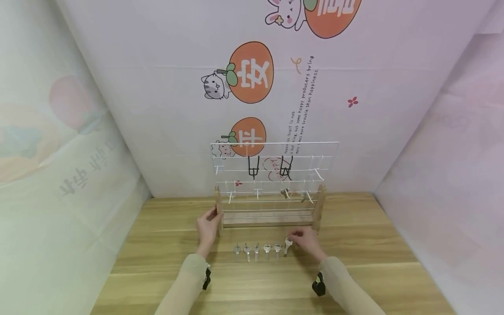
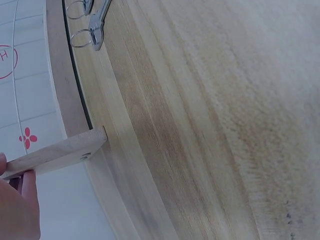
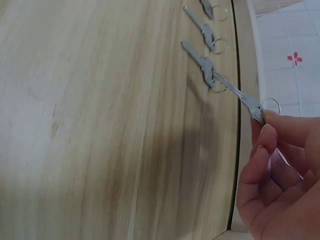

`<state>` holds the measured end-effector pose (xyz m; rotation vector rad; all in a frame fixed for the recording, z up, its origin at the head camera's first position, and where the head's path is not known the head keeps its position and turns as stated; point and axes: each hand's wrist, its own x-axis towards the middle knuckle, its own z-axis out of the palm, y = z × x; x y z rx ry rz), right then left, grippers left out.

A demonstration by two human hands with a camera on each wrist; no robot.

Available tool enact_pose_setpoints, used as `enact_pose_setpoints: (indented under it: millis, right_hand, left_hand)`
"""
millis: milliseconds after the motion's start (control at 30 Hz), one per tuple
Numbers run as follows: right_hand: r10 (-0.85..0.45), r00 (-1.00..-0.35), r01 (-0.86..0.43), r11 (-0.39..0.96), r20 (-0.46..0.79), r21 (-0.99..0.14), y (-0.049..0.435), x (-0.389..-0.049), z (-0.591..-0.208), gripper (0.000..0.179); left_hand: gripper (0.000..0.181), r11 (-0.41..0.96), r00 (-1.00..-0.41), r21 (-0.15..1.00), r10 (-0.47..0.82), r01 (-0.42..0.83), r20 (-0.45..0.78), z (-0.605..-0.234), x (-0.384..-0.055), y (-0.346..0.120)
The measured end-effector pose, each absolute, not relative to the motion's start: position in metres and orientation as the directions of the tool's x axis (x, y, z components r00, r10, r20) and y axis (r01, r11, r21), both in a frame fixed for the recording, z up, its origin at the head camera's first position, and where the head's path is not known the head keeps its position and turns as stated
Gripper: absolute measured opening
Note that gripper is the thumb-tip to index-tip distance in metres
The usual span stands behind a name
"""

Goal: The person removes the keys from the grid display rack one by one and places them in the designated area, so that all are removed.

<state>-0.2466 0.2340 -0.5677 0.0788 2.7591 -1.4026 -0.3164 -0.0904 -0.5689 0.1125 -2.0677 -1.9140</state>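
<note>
My left hand (image 1: 208, 224) grips the left wooden post (image 2: 65, 150) of a white wire rack (image 1: 271, 202), thumb on one side and fingers on the other. At the rack's right front, my right hand (image 1: 307, 240) pinches a silver key (image 3: 254, 109) by its head between thumb and forefinger. A thin metal ring (image 3: 272, 105) hangs from that key, and its blade points toward the row. Several more silver keys (image 1: 257, 249), each with a ring, lie side by side on the table in front of the rack.
White hooks (image 1: 257, 193) and two black hooks (image 1: 253, 168) stick out from the wire grid. Two keys (image 1: 285, 193) hang on lower hooks at the right. The wooden table (image 1: 244, 288) is enclosed by a printed back sheet (image 1: 177, 109) and pale side sheets.
</note>
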Motion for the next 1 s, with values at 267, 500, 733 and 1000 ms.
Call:
enact_pose_setpoints:
  millis: [267,500,733,1000]
  right_hand:
    - [-0.053,-0.998,0.001,0.657,-0.047,-0.754,0.240,-0.249,-0.573,0.013]
    - [-0.131,-0.991,-0.070,0.689,-0.028,-0.722,0.242,-0.252,-0.580,0.013]
    - [-0.155,-0.988,-0.126,0.751,0.012,-0.649,0.242,-0.257,-0.585,0.006]
    - [-0.169,-0.984,-0.164,0.775,0.050,-0.611,0.238,-0.260,-0.587,0.006]
  left_hand:
    - [0.034,0.105,-0.941,0.979,-0.274,0.175,0.197,-0.571,-0.318,-0.091]
    - [0.034,0.105,-0.943,0.980,-0.270,0.171,0.194,-0.571,-0.317,-0.090]
    - [0.035,0.086,-0.946,0.982,-0.267,0.167,0.185,-0.569,-0.317,-0.090]
    - [0.034,0.099,-0.943,0.979,-0.266,0.180,0.200,-0.570,-0.319,-0.090]
